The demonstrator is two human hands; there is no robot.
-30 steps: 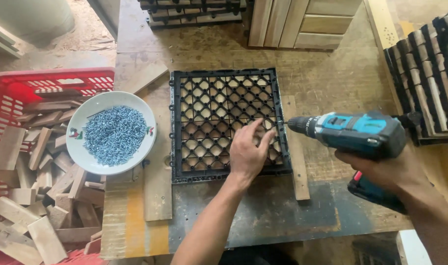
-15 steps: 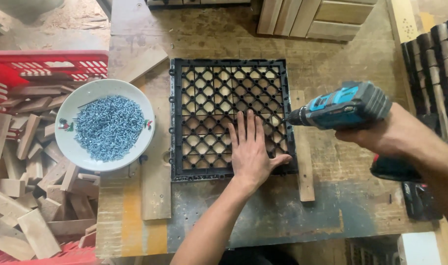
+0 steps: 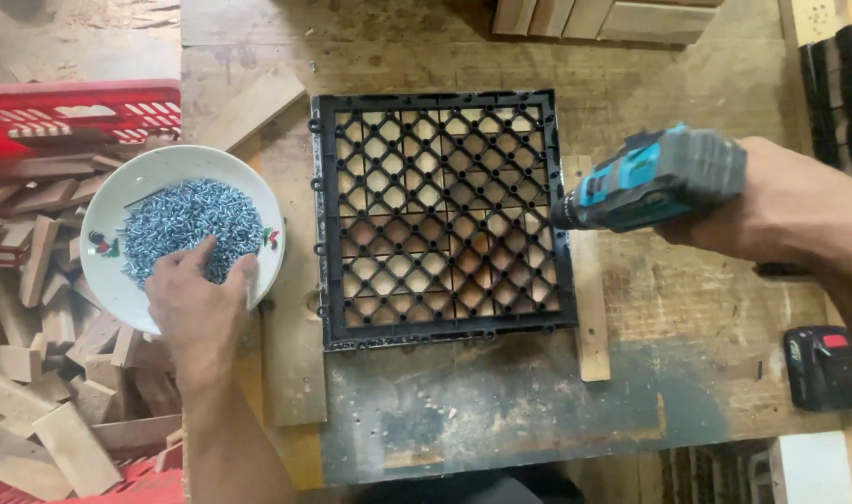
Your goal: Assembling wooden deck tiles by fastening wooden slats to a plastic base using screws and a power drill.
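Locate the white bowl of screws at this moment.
In the head view, the white bowl sits left of the black plastic grid tile, beside the red crate, with the left hand in it.

The bowl (image 3: pixel 132 201) of screws (image 3: pixel 188 224) lies under the left hand (image 3: pixel 197 308) (fingers in the pile); the grid tile (image 3: pixel 440 219) sits to its right.

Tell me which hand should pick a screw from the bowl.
Left. The left hand already rests in the white bowl on the screws; the right hand holds the drill.
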